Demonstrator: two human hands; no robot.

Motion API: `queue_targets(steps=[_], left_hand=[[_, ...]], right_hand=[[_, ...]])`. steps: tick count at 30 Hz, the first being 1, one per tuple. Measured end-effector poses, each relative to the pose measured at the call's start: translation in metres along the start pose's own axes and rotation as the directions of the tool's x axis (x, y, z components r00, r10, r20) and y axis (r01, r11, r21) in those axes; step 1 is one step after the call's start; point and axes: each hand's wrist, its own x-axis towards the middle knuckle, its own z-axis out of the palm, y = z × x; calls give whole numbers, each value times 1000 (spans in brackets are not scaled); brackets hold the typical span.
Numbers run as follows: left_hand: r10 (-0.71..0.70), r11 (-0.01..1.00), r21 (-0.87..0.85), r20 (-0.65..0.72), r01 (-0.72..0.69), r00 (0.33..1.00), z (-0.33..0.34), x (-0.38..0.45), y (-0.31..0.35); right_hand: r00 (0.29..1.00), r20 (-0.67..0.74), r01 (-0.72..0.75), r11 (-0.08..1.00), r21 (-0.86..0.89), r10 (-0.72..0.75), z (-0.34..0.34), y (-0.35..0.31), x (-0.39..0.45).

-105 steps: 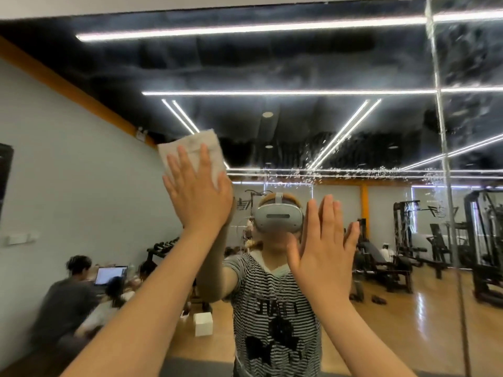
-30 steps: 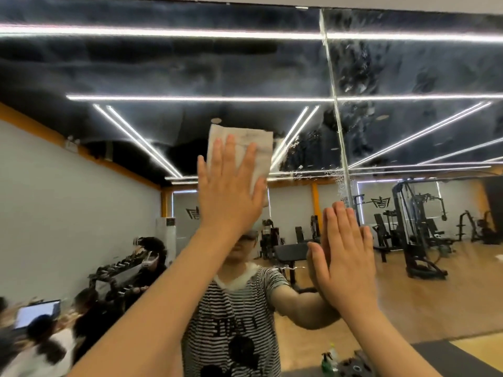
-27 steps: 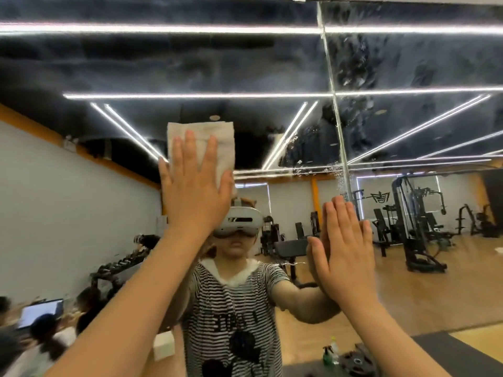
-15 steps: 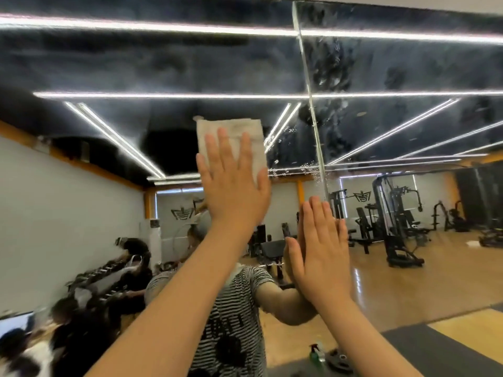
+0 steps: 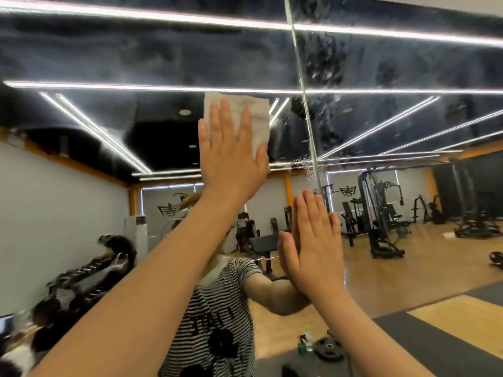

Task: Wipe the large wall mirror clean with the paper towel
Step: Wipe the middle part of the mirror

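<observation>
- Left hand (image 5: 231, 156): fingers straight & spread, palm flat, pressing the paper towel (image 5: 257, 118) onto the mirror (image 5: 136, 58). Nothing curled round the towel; it's pinned by pressure only.
- Towel: folded white pad, sits under the palm, top edge & right side sticking out past the fingertips and thumb side.
- Right hand (image 5: 313, 246): below and right of the pressing hand, fingers straight & together, flat vs the glass, holding nothing. Looks like a brace.
- Handling, my guess: towel is light, soft, prob. damp, so it bunches or tears if dragged by one corner. Best kept under the whole palm w/ even pressure, not pinched.
- Glass is hard & slick, so the pad slides easily but can slip out from under the fingers on a fast stroke.
- Droplets & smears (image 5: 324, 63) sit up and right of the palm, round the panel seam (image 5: 304, 104); that area prob. still needs wiping.
- Mirror is fragile-ish: press firm, don't lean hard.
</observation>
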Motion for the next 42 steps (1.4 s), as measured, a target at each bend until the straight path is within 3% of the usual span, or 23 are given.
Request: queue_targets(steps=[3,10,20,32,42], left_hand=[[-1,1000,25,-17,1,1000,2,13,17],[222,975,15,-5,-222,975,2,50,46],[390,920,-13,98,-391,916,4,-5,37],[383,922,6,125,-386,915,3,-7,42],[316,948,-97,159,-304,935,9,-46,56]], right_hand=[[1000,4,-3,1000,-11,3,1,0,0],[1000,2,6,1000,-15,-6,0,1,0],[1000,-4,12,1000,13,-12,-1,0,0],[997,-81,-9,990,142,21,-1,0,-3],[998,57,-22,927,374,1,-24,19,-6]])
